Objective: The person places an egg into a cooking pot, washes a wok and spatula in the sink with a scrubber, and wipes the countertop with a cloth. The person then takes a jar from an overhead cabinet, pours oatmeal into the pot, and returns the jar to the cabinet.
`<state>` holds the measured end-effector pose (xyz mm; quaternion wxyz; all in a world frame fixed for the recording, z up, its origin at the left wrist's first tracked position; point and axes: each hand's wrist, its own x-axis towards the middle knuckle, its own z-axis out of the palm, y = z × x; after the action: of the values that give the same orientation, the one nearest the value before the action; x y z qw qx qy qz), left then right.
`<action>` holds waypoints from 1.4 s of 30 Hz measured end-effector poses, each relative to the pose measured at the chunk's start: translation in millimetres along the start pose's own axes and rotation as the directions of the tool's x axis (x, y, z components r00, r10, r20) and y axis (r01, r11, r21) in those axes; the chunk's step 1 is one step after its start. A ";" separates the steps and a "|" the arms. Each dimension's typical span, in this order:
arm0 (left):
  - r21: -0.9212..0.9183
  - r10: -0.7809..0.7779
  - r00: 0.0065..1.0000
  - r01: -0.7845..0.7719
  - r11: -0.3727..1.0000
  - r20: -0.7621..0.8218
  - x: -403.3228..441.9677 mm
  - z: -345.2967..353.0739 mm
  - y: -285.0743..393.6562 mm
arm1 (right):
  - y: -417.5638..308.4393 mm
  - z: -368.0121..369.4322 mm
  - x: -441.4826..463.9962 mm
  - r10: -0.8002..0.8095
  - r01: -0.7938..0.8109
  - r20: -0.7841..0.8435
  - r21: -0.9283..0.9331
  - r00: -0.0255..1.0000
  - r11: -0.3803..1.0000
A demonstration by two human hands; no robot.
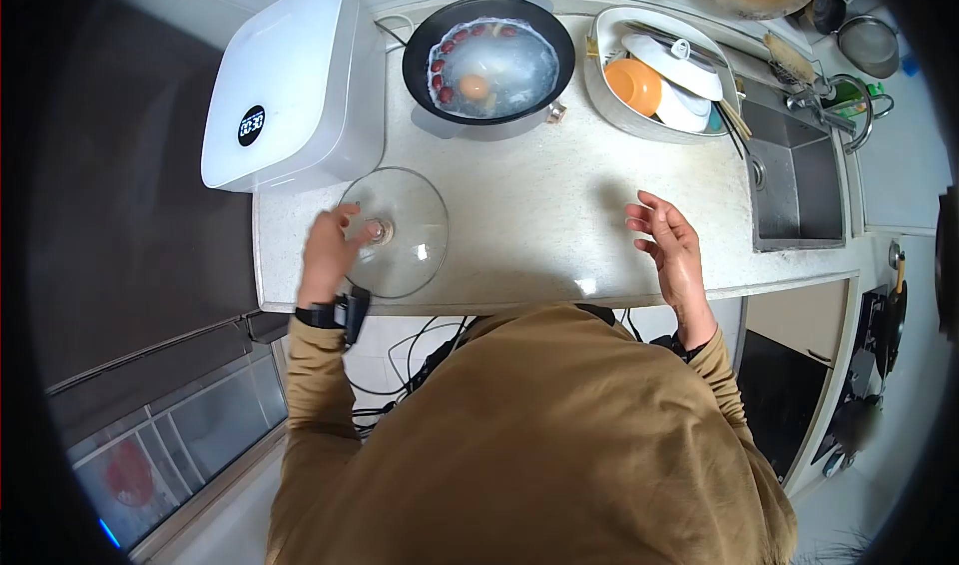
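A round glass lid (pixel 415 205) with a knob lies on the counter at the left. My left hand (pixel 330 250) is over the lid's left side, its fingers apart and the thumb close beside the knob (pixel 378 231); whether the thumb touches it I cannot tell. My right hand (pixel 669 245) hovers over the right part of the counter, holding nothing, with loosely curved, spread fingers. Beyond both hands, a black pan (pixel 415 80) contains cloudy liquid, an egg with its yolk (pixel 474 86) showing, and several red dates (pixel 445 93) along the edge.
A white appliance (pixel 290 75) with a lit display stands at the left of the pale counter (pixel 529 205). An oval basin (pixel 609 115) at the back right holds an orange bowl (pixel 632 85), white dishes and chopsticks. Right of it is a steel sink (pixel 799 200) with a faucet (pixel 824 110).
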<state>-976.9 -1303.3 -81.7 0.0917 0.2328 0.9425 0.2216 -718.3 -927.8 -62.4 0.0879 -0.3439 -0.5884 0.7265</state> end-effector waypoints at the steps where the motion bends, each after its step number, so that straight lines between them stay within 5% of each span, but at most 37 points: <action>1: 0.186 0.076 0.995 -0.063 0.981 -0.063 -11.0 15.4 -8.6 | -1.5 5.6 1.6 0.002 -0.002 0.003 0.004 1.000 1.000; 2: 0.189 0.076 0.995 -0.064 0.980 -0.061 -11.7 19.0 -6.2 | -3.7 11.1 3.8 -0.026 0.028 0.040 -0.047 0.999 0.999; 4: -0.151 -0.141 0.984 0.156 0.976 0.108 -14.2 28.7 1.5 | -4.3 22.0 7.0 -0.059 0.068 0.104 -0.083 0.993 0.994; 10: -0.056 -0.212 0.964 0.206 0.977 -0.160 -10.0 54.4 19.4 | -1.3 40.7 11.2 -0.086 0.127 0.270 -0.139 0.959 0.982; 20: 0.086 -0.072 0.996 0.076 0.993 -0.050 -1.2 63.5 8.0 | 1.7 34.2 10.7 -0.103 0.177 0.321 -0.209 0.941 0.962; 32: -0.259 0.032 0.998 -0.043 0.965 -0.047 -22.0 -19.9 128.9 | 15.5 2.8 7.8 -0.155 0.212 0.266 -0.197 0.951 0.957; 42: -0.216 0.172 0.982 -0.184 0.959 -0.073 10.0 -30.2 168.6 | 26.6 -15.7 -7.4 -0.145 0.176 0.148 -0.222 0.978 0.959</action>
<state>-926.8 -1176.1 22.0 0.0716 0.2992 0.8892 0.3387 -696.0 -927.0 -84.9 0.0670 -0.2549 -0.7003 0.6634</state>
